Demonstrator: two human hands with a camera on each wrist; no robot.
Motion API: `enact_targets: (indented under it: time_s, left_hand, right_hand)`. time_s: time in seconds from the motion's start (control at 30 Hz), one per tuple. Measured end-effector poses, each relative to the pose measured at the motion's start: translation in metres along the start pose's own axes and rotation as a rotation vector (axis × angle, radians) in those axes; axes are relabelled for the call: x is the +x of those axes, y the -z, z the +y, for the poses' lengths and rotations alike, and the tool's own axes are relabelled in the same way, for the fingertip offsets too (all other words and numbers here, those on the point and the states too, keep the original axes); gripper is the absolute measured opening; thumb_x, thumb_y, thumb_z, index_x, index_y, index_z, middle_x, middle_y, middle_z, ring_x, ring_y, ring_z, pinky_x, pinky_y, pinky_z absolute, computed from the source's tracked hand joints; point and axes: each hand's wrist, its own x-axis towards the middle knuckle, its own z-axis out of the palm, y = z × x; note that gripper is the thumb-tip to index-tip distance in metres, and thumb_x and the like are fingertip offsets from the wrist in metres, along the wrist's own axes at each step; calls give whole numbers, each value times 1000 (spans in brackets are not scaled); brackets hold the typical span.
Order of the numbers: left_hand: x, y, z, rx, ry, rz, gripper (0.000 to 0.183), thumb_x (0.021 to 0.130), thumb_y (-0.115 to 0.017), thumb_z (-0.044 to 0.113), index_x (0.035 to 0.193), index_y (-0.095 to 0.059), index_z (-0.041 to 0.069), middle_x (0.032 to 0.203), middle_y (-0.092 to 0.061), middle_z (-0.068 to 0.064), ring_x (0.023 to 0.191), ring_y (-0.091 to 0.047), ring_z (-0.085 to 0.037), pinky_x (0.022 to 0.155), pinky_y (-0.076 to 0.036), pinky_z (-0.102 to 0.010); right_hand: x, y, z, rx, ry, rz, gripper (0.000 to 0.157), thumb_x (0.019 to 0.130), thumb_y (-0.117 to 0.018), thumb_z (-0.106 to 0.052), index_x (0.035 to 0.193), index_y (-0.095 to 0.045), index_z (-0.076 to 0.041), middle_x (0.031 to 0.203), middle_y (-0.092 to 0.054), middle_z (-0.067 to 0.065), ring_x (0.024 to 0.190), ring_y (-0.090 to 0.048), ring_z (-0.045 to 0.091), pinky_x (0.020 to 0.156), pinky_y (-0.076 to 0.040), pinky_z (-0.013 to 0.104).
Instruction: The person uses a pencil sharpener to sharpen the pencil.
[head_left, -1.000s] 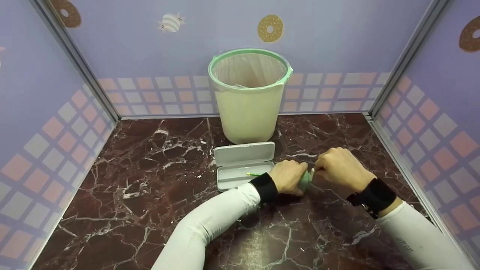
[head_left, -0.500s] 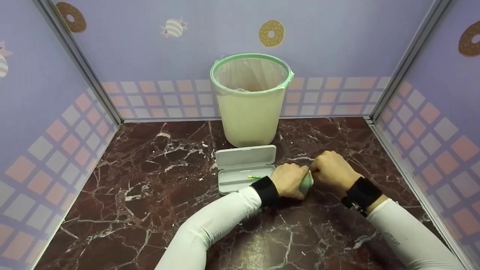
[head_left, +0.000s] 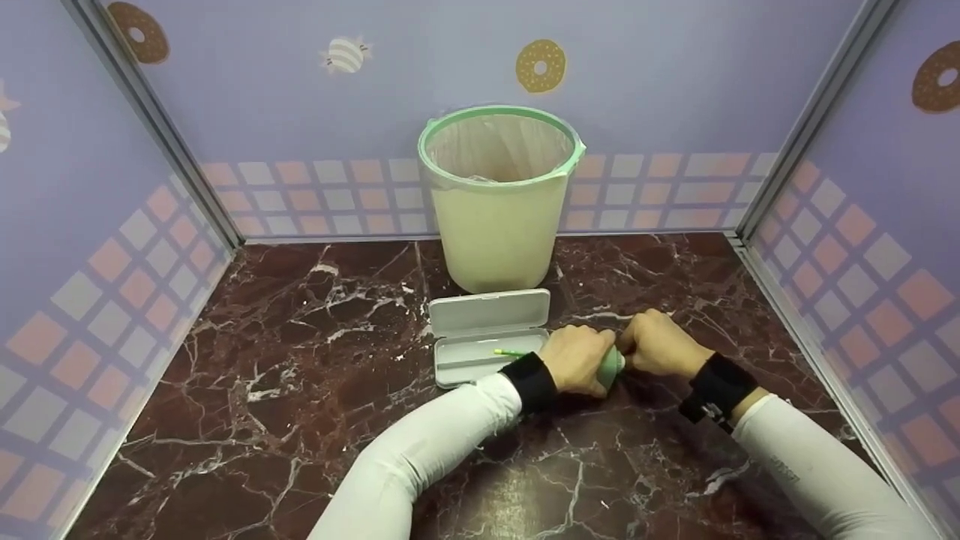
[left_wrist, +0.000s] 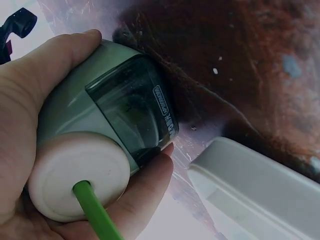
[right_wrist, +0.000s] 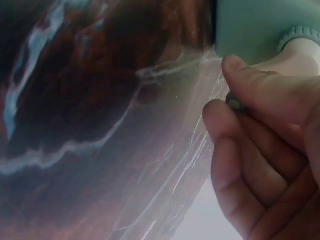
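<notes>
Open case [head_left: 489, 313] (beside sharpener [left_wrist: 107, 92]), bin [head_left: 501, 232] behind

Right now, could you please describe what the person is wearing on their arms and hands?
The left hand and right hand are gloveless. The left sleeve and right sleeve are white, the latter bearing small grey print, unreadable here. The left wristband and right wristband are black.

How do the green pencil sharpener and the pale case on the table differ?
The sharpener is green and chunky; the case is pale, long and shallow. The left hand grips the sharpener, while the case lies open on the table. The sharpener has a dark see-through window; the case has a plain raised lid. Both have rounded corners.
</notes>
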Motion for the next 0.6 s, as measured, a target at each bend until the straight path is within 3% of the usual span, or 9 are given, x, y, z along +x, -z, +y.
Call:
enact_targets:
  time_s: [0.13, 0.3, 0.43, 0.6]
  left_hand:
    - [0, 0, -1, 11, 6, -5, 64, 76, -100, 54, 119, -67, 19, 105, -80, 0, 94, -80, -24, 78, -68, -40]
    - [-1, 0, 0, 16, 15, -6, 66, 76, -100, 54, 119, -67, 18, 106, -81, -1, 94, -81, -25, 78, -68, -41]
    - [-2, 1, 1, 11, 21, 6, 65, 75, -101, 53, 118, -67, 18, 104, -81, -1, 93, -81, -25, 77, -68, -41]
    - [-1, 2, 3, 17, 34, 21, 63, 74, -100, 52, 116, -67, 18, 103, -81, -2, 92, -81, -26, 75, -68, -42]
  right_hand:
    - [2, 1, 0, 26, -19, -19, 24, 71, -85, 2, 61, -77, -18, 57, -68, -10, 53, -45, -2, 55, -42, 22]
    - [0, -2, 0, 59, -44, -37, 24, 72, -88, 1, 60, -76, -16, 57, -68, -6, 51, -45, -3, 55, -42, 22]
    - [-2, -4, 0, 81, -65, -74, 19, 70, -91, -2, 62, -80, -15, 57, -73, -4, 49, -48, -5, 54, -44, 22]
    - [-6, -3, 0, 151, -84, -150, 17, 76, -93, -4, 65, -83, -11, 57, -74, 0, 46, -49, -6, 51, -43, 21]
